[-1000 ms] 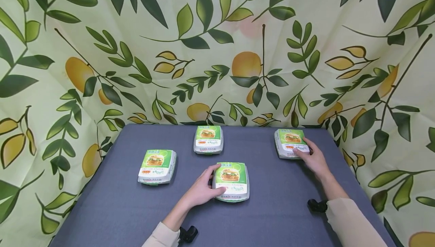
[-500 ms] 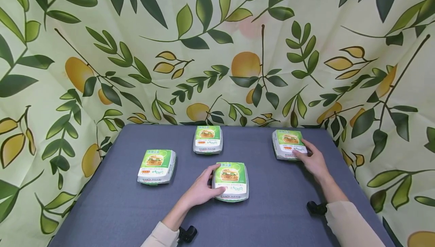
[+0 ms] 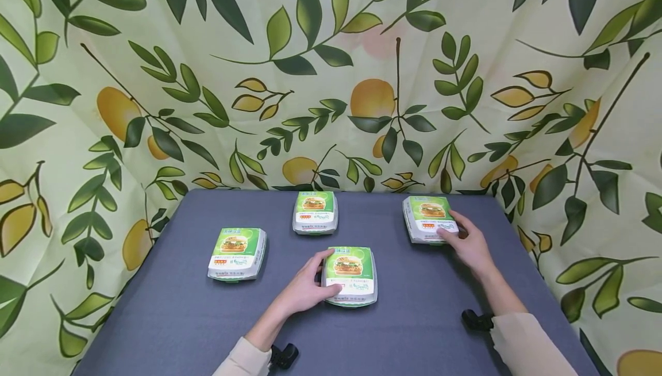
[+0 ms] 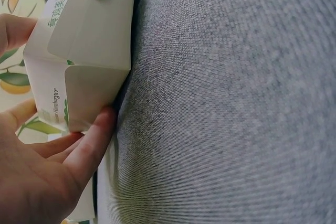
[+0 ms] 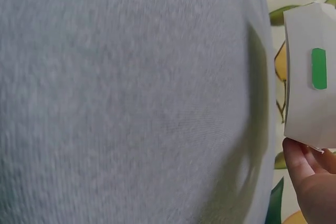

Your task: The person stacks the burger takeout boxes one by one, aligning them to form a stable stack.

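Near the middle front of the table, my left hand (image 3: 305, 291) grips the left side of a green and white hamburger box (image 3: 357, 275). Its thumb lies over the box's front left top, and in the left wrist view the fingers (image 4: 89, 150) are against the side, low by the cloth. At the back right, my right hand (image 3: 472, 252) holds a matching hamburger box (image 3: 428, 213) by its right side, thumb on the lid. In the right wrist view this held box (image 5: 307, 103) hangs above the cloth, its shadow falling below it.
Two more such boxes rest on the blue-grey table (image 3: 196, 324): one box (image 3: 237, 254) at the left, another box (image 3: 315, 213) at the back centre. A leaf-and-fruit patterned curtain (image 3: 320, 88) surrounds the table's back and sides.
My right hand has moved a little to the left with its hamburger box. The left hand and its box stay in place, as do the other two boxes.
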`<state>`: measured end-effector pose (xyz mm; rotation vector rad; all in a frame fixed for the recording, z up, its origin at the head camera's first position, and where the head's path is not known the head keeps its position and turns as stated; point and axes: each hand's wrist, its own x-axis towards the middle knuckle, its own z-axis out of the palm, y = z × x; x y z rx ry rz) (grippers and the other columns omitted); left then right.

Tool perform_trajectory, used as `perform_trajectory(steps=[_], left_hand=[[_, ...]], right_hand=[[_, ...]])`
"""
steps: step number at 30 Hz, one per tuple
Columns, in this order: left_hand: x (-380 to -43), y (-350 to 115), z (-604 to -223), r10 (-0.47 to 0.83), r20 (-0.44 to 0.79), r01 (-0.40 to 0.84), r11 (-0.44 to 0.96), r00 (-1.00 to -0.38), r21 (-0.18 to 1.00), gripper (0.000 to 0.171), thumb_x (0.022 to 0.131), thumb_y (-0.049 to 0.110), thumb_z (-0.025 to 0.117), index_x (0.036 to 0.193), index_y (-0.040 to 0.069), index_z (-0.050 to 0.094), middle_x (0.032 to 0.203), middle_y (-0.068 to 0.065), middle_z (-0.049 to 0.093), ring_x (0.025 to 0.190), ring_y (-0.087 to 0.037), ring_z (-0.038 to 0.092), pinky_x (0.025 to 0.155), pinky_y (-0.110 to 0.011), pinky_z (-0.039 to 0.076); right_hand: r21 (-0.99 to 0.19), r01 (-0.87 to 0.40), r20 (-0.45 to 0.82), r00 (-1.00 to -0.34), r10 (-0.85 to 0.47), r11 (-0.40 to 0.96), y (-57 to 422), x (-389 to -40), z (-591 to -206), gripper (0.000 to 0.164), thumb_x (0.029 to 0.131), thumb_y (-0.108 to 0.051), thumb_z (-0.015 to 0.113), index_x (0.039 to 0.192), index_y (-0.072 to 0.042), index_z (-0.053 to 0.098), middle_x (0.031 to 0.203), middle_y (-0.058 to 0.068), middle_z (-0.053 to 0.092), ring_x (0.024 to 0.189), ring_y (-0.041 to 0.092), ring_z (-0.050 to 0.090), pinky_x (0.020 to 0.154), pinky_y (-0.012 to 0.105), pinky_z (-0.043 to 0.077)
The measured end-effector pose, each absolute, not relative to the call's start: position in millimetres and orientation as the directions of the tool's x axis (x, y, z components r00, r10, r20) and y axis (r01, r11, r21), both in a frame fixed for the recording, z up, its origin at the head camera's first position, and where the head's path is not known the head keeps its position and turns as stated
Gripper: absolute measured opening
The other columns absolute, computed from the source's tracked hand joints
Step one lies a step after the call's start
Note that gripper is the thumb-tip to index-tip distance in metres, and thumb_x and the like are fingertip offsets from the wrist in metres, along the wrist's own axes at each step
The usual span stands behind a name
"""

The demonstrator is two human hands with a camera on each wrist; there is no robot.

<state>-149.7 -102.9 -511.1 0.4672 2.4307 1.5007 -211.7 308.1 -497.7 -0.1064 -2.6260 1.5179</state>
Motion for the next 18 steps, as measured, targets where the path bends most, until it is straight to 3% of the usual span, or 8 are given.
perform_trajectory(steps=[18], left_hand=[[-150,-102,-511,0.386,-0.037,0.143,0.425,-0.922,0.894,0.078,0.088,0.033,0.079,0.155,0.020,0.040,0.147,-0.015,0.044,0.130,-0.030,0.051,0.093,-0.039,0.053]], right_hand=[[-0.863,-0.075,0.099,-0.995,0.022,0.499,283,-193,-477,0.073,0.098,-0.033,0.071,0.157,-0.006,0.037,0.148,0.026,0.044,0.119,0.035,0.050,0.081,0.014,0.040]])
